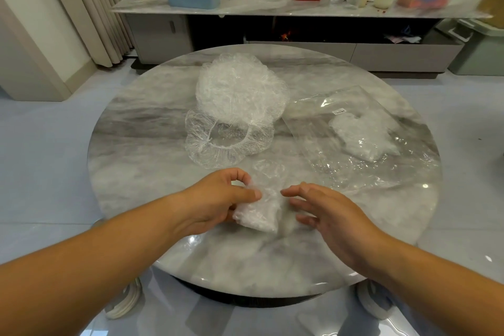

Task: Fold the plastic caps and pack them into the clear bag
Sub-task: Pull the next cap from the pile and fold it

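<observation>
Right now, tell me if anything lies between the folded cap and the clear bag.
Nothing visible does. Only bare table separates the folded cap, pinched by the left hand, from the clear bag; the unfolded caps lie farther back, off that line.

We get free tabletop [131, 172] left of left hand [218, 199]. Ahead, cap pile [237, 95] blocks; clear bag [354, 128] blocks ahead-right of right hand [332, 215], the two almost touching. Between hands, folded cap [259, 215] fills gap.

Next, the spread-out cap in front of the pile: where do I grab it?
Pinch the spread-out cap at its near ruffled edge, coming from your side. That edge lies free on the table, while the far edge seems tucked under the pile.
</observation>
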The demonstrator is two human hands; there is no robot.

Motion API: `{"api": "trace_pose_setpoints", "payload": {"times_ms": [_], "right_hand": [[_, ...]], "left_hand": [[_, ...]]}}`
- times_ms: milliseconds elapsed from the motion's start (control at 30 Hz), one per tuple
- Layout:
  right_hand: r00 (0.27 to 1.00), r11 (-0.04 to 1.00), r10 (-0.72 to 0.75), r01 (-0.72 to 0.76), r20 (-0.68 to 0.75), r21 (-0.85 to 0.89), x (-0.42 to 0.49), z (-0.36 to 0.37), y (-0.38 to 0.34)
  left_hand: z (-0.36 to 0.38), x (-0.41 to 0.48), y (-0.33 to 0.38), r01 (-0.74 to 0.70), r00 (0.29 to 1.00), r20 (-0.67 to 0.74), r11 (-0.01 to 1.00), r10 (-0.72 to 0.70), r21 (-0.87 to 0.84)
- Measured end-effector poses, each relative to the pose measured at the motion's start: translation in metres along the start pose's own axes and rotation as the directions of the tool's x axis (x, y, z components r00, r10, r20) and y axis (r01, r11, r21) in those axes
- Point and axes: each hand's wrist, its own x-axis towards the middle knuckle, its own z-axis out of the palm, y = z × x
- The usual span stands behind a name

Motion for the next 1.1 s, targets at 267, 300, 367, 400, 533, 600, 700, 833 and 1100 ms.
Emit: {"api": "trace_pose_setpoints", "payload": {"times_ms": [267,300,367,400,533,600,700,833,1100], "right_hand": [[1.000,0.994,0.008,-0.008,-0.001,0.108,0.003,0.003,-0.005],[1.000,0.995,-0.013,0.015,-0.015,0.101,0.003,0.003,-0.005],[0.998,0.997,-0.054,0.056,-0.032,0.055,0.003,0.003,-0.006],[0.997,0.997,-0.071,0.072,-0.030,0.027,0.003,0.002,-0.006],[0.990,0.985,-0.140,0.138,-0.012,-0.105,0.000,0.000,0.000],[0.981,0.967,-0.194,0.193,0.014,-0.166,-0.001,0.000,0.002],[0.955,0.916,-0.282,0.296,0.093,-0.270,-0.005,-0.001,0.006],[0.881,0.721,-0.394,0.473,0.263,-0.506,-0.009,-0.003,0.013],[0.667,0.282,-0.469,0.734,0.579,-0.618,-0.012,-0.009,0.023]], "left_hand": [[0.008,-0.003,-0.012,0.068,0.996,0.063,0.997,-0.066,-0.027],[0.009,-0.003,-0.013,0.076,0.995,0.060,0.997,-0.075,-0.025],[0.010,-0.004,-0.014,0.091,0.995,0.044,0.996,-0.090,-0.008],[0.011,-0.004,-0.014,0.101,0.994,0.040,0.995,-0.102,0.009],[0.011,-0.007,-0.011,0.173,0.981,0.077,0.982,-0.179,0.076],[0.009,-0.007,-0.011,0.206,0.973,0.092,0.975,-0.213,0.077],[0.006,-0.005,-0.013,0.219,0.971,0.087,0.973,-0.224,0.067],[0.003,-0.004,-0.014,0.212,0.973,0.080,0.975,-0.216,0.062],[-0.003,-0.005,-0.004,0.236,0.968,0.095,0.971,-0.231,-0.046]]}}
